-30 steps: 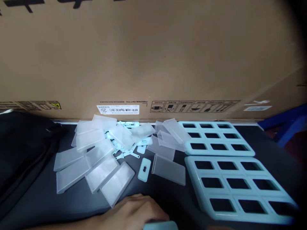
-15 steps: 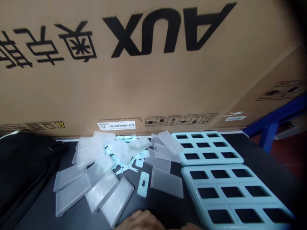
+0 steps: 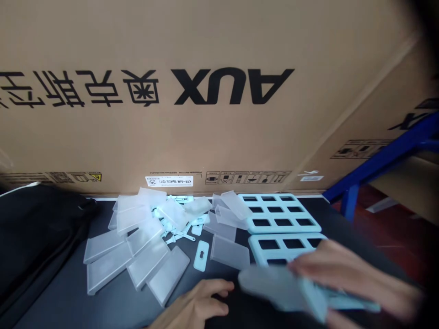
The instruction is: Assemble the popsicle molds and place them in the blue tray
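Note:
My right hand (image 3: pixel 346 269), smeared by motion, grips a light blue plastic part with a translucent rounded end (image 3: pixel 270 283) above the lower blue grid frame (image 3: pixel 255 251). Its exact shape is blurred. My left hand (image 3: pixel 197 304) rests low in the middle, fingers apart and slightly bent, with nothing in them. Just beyond it lies a small light blue plate (image 3: pixel 201 256) with a keyhole-shaped hole. Clear frosted plastic covers (image 3: pixel 169 274) lie to its left, and another frosted cover (image 3: pixel 229 252) is at its upper right. Small blue plastic pieces (image 3: pixel 178 230) form a pile between the covers.
A second blue grid frame (image 3: pixel 242 210) lies behind the lower one on the dark table (image 3: pixel 65 297). A large cardboard box (image 3: pixel 219 141) stands along the back. Black fabric (image 3: pixel 37 237) covers the left side, and a blue metal bar (image 3: pixel 384 162) rises at right.
My right hand has come into view at lower right with the blue part. My left hand shows more, its fingers now apart. The camera view has shifted.

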`<control>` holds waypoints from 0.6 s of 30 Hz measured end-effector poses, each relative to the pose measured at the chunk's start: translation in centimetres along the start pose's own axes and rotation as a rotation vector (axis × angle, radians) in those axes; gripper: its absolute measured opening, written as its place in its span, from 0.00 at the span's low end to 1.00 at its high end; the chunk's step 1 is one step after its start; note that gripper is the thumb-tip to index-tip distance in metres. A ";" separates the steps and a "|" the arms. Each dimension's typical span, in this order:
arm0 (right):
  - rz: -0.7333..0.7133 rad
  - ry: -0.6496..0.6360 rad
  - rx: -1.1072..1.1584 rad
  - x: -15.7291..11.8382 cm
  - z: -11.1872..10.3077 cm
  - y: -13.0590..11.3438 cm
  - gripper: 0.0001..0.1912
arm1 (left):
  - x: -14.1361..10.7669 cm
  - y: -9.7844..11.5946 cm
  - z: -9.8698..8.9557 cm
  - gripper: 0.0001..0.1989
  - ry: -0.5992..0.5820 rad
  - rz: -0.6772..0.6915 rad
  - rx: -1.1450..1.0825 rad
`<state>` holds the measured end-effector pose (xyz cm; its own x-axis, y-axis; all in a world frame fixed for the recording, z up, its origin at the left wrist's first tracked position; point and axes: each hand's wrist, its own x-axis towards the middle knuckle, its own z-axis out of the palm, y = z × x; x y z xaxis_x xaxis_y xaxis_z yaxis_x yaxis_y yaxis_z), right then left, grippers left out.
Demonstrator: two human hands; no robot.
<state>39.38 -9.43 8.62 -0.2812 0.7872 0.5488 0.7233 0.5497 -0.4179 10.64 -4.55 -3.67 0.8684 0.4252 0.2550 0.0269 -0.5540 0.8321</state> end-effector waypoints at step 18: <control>0.164 -0.057 -0.363 7.7 2.5 12.7 0.16 | -0.1 -1.2 2.2 0.18 -0.043 -0.115 0.209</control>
<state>44.83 4.35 5.70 -0.1707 0.8762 0.4507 0.9345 0.2889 -0.2078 11.63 -5.48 -5.73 0.8740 0.4655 0.1397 0.2245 -0.6415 0.7335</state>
